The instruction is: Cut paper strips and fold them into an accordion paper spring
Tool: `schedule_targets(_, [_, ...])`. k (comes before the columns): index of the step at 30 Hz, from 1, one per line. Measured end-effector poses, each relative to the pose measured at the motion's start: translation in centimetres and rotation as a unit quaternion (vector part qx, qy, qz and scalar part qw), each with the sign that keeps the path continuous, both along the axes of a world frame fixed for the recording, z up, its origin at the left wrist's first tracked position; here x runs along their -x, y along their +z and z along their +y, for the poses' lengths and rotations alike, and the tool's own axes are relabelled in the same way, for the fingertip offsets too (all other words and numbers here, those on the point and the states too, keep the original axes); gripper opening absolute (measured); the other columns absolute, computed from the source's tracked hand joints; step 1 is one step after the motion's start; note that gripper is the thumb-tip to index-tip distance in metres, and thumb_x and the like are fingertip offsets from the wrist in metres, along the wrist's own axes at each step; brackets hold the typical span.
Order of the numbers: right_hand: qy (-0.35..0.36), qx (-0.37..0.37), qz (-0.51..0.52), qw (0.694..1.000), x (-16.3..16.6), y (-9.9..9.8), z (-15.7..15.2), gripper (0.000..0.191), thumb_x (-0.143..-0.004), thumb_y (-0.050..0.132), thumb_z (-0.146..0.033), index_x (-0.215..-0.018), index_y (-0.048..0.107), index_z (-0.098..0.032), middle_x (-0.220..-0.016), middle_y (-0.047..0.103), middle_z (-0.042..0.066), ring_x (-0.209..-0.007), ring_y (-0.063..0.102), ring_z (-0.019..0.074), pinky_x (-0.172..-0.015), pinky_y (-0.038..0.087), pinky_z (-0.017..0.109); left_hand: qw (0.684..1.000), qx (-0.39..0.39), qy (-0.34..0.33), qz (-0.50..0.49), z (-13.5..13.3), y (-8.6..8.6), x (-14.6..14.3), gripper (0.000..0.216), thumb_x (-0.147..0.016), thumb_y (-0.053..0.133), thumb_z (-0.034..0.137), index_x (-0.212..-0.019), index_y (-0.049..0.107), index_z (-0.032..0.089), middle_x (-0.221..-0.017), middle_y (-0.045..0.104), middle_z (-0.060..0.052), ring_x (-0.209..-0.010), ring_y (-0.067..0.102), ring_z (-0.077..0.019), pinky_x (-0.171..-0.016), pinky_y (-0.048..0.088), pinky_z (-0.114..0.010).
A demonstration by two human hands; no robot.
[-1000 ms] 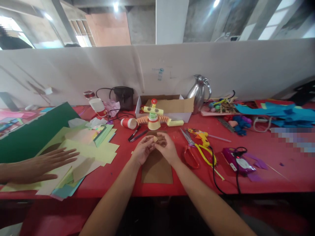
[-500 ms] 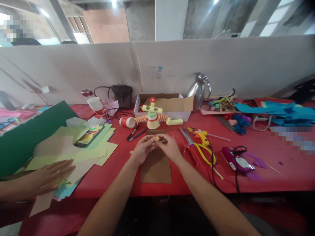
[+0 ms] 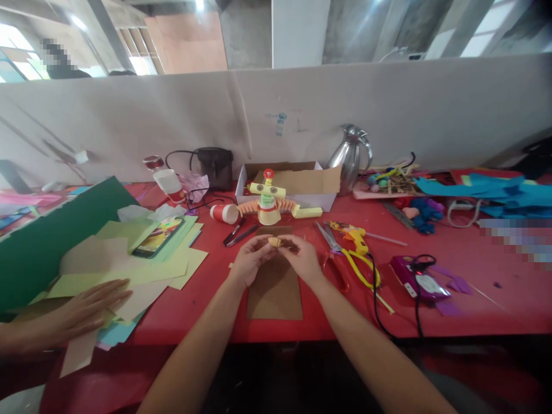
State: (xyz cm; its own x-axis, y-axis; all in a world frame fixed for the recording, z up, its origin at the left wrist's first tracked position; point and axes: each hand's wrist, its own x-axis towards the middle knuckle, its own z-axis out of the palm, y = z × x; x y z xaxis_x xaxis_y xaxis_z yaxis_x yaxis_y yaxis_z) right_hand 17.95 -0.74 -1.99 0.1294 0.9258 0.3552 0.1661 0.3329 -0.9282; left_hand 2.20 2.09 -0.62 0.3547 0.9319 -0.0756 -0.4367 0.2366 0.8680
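Between the fingertips of my left hand (image 3: 251, 256) and my right hand (image 3: 299, 256) is a small pleated strip of pale orange folded paper (image 3: 275, 242). Both hands are closed in a pinch, one at each end of it. Beneath them a brown cardboard sheet (image 3: 276, 293) lies flat on the red table. Just beyond stands a paper-cup figure (image 3: 269, 213) with folded orange arms, a yellow tube across its head and a red ball on top. A red and white paper cup (image 3: 224, 213) lies on its side to its left, near two pens (image 3: 240, 235).
Scissors (image 3: 360, 270) and a yellow glue gun (image 3: 356, 240) lie right, with a purple pack (image 3: 418, 279) and black cable. Left are coloured papers (image 3: 95, 253), a phone (image 3: 158, 237) and a co-worker's hand (image 3: 92, 305). A box (image 3: 293, 198) and steel jug (image 3: 350, 158) stand behind.
The pleated paper has turned slightly between my fingers, so more of its folds show. My hands stay in nearly the same place. The view has shifted a little.
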Motion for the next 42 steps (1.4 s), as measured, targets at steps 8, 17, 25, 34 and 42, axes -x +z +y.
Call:
schedule_targets(8, [-0.029, -0.006, -0.043, 0.999, 0.0, 0.0, -0.1, 0.031, -0.077, 0.064, -0.020, -0.108, 0.068, -0.022, -0.104, 0.071, 0.006, -0.086, 0.067, 0.0192, -0.079, 0.053, 0.033, 0.998, -0.050, -0.003, 0.043, 0.1, -0.8, 0.0, 0.039, -0.064, 0.082, 0.022, -0.101, 0.069, 0.017, -0.101, 0.072, -0.006, -0.089, 0.067, -0.0166, -0.085, 0.051, -0.030])
schedule_targets(17, [-0.040, -0.001, -0.028, 0.999, -0.6, 0.2, 0.1, 0.030, -0.077, 0.065, -0.021, -0.107, 0.068, -0.021, -0.101, 0.071, 0.006, -0.083, 0.065, 0.0178, -0.074, 0.053, 0.030, 0.969, -0.143, 0.097, 0.177, 0.5, -1.0, 0.2, 0.039, -0.065, 0.079, 0.026, -0.103, 0.072, 0.017, -0.081, 0.073, -0.003, -0.072, 0.064, -0.0135, -0.074, 0.050, -0.026])
schedule_targets(25, [-0.048, 0.007, -0.024, 0.999, -0.9, -0.1, 0.4, 0.032, -0.076, 0.065, -0.022, -0.108, 0.069, -0.021, -0.101, 0.071, 0.007, -0.084, 0.066, 0.0186, -0.074, 0.052, 0.031, 0.962, -0.163, 0.122, 0.182, 0.6, -1.0, 0.4, 0.044, -0.067, 0.077, 0.029, -0.109, 0.072, 0.019, -0.085, 0.073, -0.003, -0.071, 0.062, -0.0127, -0.074, 0.051, -0.027])
schedule_targets(34, [0.003, -0.031, -0.050, 0.998, 0.1, -0.3, -0.1, 0.032, -0.079, 0.061, -0.017, -0.110, 0.069, -0.022, -0.107, 0.069, 0.007, -0.089, 0.066, 0.0193, -0.081, 0.053, 0.033, 0.963, -0.178, 0.082, 0.185, 0.4, -1.4, 0.0, 0.039, -0.065, 0.078, 0.025, -0.104, 0.075, 0.020, -0.093, 0.075, -0.006, -0.081, 0.067, -0.0188, -0.082, 0.052, -0.033])
schedule_targets(42, [-0.062, -0.049, -0.056, 0.995, -0.4, 0.2, -0.1, 0.031, -0.080, 0.063, -0.019, -0.109, 0.071, -0.024, -0.103, 0.070, 0.006, -0.089, 0.066, 0.0206, -0.083, 0.053, 0.035, 0.975, -0.124, 0.125, 0.133, 0.4, -0.9, 0.3, 0.043, -0.063, 0.080, 0.023, -0.105, 0.074, 0.018, -0.090, 0.075, -0.005, -0.079, 0.067, -0.0162, -0.082, 0.053, -0.032])
